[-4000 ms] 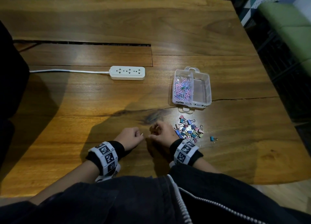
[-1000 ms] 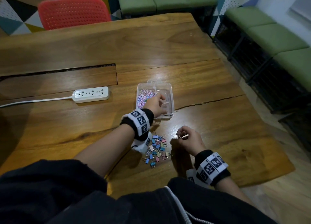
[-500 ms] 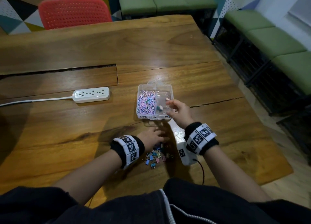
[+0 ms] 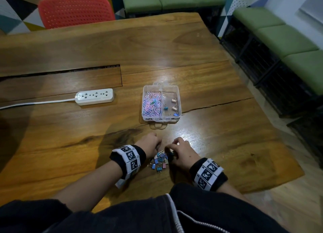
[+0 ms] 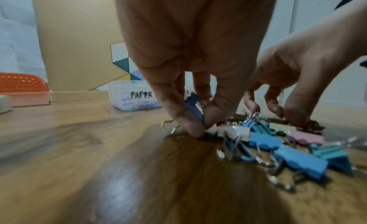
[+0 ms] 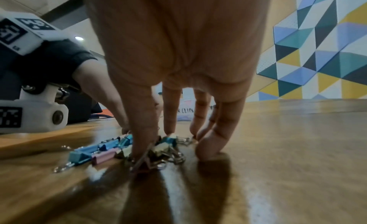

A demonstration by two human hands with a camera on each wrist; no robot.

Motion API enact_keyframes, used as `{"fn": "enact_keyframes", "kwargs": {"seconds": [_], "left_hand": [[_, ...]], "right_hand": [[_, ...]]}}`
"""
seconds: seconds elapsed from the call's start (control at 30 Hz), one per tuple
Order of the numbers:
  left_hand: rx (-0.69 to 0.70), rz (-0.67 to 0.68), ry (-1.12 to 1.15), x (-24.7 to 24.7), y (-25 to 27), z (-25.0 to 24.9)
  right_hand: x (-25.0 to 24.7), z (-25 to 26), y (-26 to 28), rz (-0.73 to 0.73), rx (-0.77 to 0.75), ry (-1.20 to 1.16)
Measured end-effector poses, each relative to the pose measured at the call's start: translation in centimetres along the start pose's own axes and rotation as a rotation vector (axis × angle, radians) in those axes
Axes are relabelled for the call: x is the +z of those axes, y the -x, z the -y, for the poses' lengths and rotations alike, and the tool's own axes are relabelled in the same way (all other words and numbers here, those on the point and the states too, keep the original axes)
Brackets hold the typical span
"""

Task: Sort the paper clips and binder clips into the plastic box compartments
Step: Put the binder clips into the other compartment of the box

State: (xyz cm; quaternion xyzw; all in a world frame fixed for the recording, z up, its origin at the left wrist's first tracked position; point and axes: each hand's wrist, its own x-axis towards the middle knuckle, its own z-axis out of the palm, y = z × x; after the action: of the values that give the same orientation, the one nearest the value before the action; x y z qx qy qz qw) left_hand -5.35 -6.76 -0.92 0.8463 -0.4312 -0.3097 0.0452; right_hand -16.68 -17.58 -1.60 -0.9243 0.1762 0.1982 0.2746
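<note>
A clear plastic box [image 4: 178,100] stands on the wooden table [image 4: 70,136]; its left compartment holds pink and blue paper clips [image 4: 152,103], its right one several binder clips [image 4: 173,100]. A pile of coloured binder clips [image 4: 160,162] lies near the front edge. At the pile's left side my left hand [image 5: 195,117] pinches a dark blue binder clip [image 5: 191,109] between thumb and forefinger. My right hand [image 6: 155,142] has its fingertips down on the pile's right side, thumb and forefinger either side of a teal clip [image 6: 168,140]; whether it holds it is unclear.
A white power strip [image 4: 95,96] with its cable lies to the left of the box. A crack and a long slot run across the tabletop. A red chair [image 4: 75,10] stands beyond the far edge, green benches [image 4: 279,33] to the right.
My right hand has come back from the box to the pile. My left hand has stayed at the pile and now pinches a clip. More binder clips lie in the right compartment than a second ago.
</note>
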Motion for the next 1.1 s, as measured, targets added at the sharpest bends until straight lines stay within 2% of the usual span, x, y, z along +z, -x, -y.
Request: {"fn": "enact_keyframes", "kwargs": {"seconds": [0.1, 0.27, 0.47, 0.53, 0.63, 0.73, 0.83, 0.9, 1.0, 1.1], "left_hand": [[-0.022, -0.026, 0.086, -0.5, -0.1, -0.2], [-0.005, -0.155, 0.417, -3.5, -1.0, -1.3], [-0.028, -0.424, 0.739, -7.3, -3.7, -3.5], [-0.007, -0.392, 0.744, -7.6, -4.3, -3.5], [0.059, -0.270, 0.648, -6.8, -3.9, -3.0], [0.177, -0.214, 0.353, -5.5, -2.0, -2.1], [0.211, 0.098, 0.106, -3.1, 0.1, -0.5], [0.222, 0.224, -0.077, -1.2, 1.0, 0.5], [0.238, 0.155, -0.228, 0.8, 1.9, 1.2], [0.203, 0.032, -0.210, 2.1, 2.4, 1.1]], "right_hand": [[0.4, -0.1, 0.2, -0.073, 0.023, -0.044], [0.5, -0.6, 0.5, -0.106, 0.074, -0.109], [0.1, -0.8, 0.6, -0.079, 0.147, -0.286], [-0.1, -0.7, 0.7, -0.072, 0.164, -0.310], [-0.5, -0.8, 0.6, -0.061, 0.195, -0.343], [-1.0, -1.3, 0.5, -0.068, 0.197, -0.410], [-1.6, -1.6, 0.5, -0.047, 0.221, -0.500], [-1.9, -1.8, 0.1, -0.040, 0.237, -0.520], [-2.4, -1.8, -0.6, -0.061, 0.268, -0.531], [-3.1, -1.7, -1.4, -0.112, 0.286, -0.536]]}}
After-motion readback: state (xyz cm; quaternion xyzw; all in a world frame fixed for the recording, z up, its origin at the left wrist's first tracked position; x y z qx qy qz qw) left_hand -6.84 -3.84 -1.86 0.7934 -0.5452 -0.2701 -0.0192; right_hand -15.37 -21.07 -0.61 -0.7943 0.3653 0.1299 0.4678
